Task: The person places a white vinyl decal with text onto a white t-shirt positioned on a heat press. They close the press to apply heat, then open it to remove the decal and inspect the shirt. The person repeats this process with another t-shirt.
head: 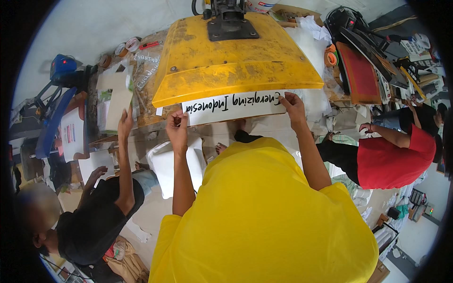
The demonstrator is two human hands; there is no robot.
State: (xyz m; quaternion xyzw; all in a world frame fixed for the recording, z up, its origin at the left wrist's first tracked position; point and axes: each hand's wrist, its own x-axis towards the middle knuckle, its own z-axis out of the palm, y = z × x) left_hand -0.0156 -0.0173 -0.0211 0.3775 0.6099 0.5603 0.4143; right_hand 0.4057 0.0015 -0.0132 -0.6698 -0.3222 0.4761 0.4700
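A white sheet with black lettering lies under the front edge of a yellow heat press plate. The lettering appears upside down from where I stand. My left hand pinches the sheet's left end between thumb and fingertips. At the right end, my right hand has thumb and forefinger on the edge beside the first letter. The back part of the sheet is hidden beneath the plate, which is raised above it.
A worktable carries tape rolls, a red cutter knife and clear lettered films. Left, a co-worker in black holds a beige board beside a blue heat press. Right stands a person in red. White fabric hangs near my left forearm.
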